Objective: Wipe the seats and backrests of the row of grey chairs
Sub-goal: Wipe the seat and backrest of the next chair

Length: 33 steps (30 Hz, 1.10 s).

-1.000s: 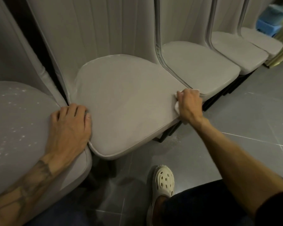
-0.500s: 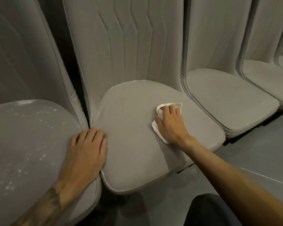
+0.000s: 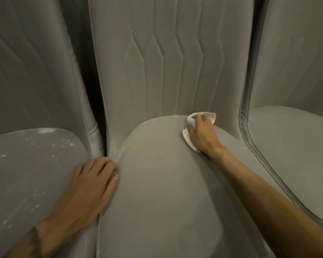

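Note:
A grey chair seat (image 3: 157, 183) fills the middle, with its stitched backrest (image 3: 166, 62) rising behind it. My right hand (image 3: 201, 135) presses a white cloth (image 3: 210, 116) onto the seat's back right part, close to where seat and backrest meet; most of the cloth is hidden under the hand. My left hand (image 3: 88, 187) lies flat with its fingers spread on the right edge of the left chair's seat (image 3: 26, 174), fingertips touching the middle seat.
The left seat carries many pale specks, and its backrest (image 3: 30, 71) stands behind it. A dark gap (image 3: 95, 90) separates the left and middle chairs. Another grey seat (image 3: 291, 149) and backrest (image 3: 295, 53) stand close on the right.
My right hand has slid the cloth from the seat's front right edge across to the back, near the backrest. The view has moved closer and up. My left hand has stayed put.

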{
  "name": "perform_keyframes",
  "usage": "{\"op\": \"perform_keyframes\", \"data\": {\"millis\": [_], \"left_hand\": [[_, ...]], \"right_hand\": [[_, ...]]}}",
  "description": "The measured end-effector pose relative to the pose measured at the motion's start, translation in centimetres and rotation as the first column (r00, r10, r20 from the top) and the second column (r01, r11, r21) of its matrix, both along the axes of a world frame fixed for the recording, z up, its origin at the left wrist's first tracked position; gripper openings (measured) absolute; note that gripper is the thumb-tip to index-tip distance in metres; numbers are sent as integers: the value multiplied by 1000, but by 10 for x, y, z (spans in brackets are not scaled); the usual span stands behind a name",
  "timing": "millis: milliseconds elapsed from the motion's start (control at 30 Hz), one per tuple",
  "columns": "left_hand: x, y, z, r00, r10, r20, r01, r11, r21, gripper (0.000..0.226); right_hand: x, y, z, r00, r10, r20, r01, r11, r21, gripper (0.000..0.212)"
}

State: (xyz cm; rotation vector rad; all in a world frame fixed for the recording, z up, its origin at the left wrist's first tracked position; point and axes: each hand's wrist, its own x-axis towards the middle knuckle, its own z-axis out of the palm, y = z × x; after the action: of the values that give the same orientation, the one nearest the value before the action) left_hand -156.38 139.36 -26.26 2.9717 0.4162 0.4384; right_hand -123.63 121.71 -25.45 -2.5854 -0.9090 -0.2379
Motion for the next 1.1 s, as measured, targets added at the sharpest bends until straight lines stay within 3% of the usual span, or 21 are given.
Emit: {"op": "perform_keyframes", "data": {"millis": [33,100,167,367,433,533,667,700,833,1033,1100], "left_hand": [[3,1,0,1000,25,-1,-25,1000,-1,32],[6,-1,-3,998,68,2,-68,998,12,33],[8,-2,-7,997,77,12,-78,997,16,33],[8,-1,-11,996,79,48,-81,996,26,30],[7,0,-12,995,78,61,-80,996,40,30],[7,0,-14,996,62,61,-65,996,54,32],[7,1,-15,998,51,47,-53,997,53,32],[7,2,-15,997,48,52,-51,997,55,31],[6,4,-18,997,42,59,-46,997,62,29],[8,3,-18,995,48,85,-54,996,73,29],[8,2,-18,996,54,73,-59,996,62,28]], "right_hand": [[1,-8,-3,999,-4,54,3,1000,13,34],[7,-9,-8,989,-17,149,42,986,-163,37],[10,13,-8,990,-50,133,91,943,-320,43],[10,51,-6,961,221,169,-159,935,-317,37],[16,34,-9,953,239,187,-189,950,-251,34],[25,9,-12,979,130,156,-114,988,-108,34],[14,47,-8,993,59,107,-31,969,-246,35],[8,59,-5,990,103,96,-79,970,-232,34],[-2,55,2,923,385,-26,-382,921,73,25],[24,38,-12,998,43,50,-33,983,-181,29],[2,60,-5,996,45,-73,-47,998,-35,22]]}}
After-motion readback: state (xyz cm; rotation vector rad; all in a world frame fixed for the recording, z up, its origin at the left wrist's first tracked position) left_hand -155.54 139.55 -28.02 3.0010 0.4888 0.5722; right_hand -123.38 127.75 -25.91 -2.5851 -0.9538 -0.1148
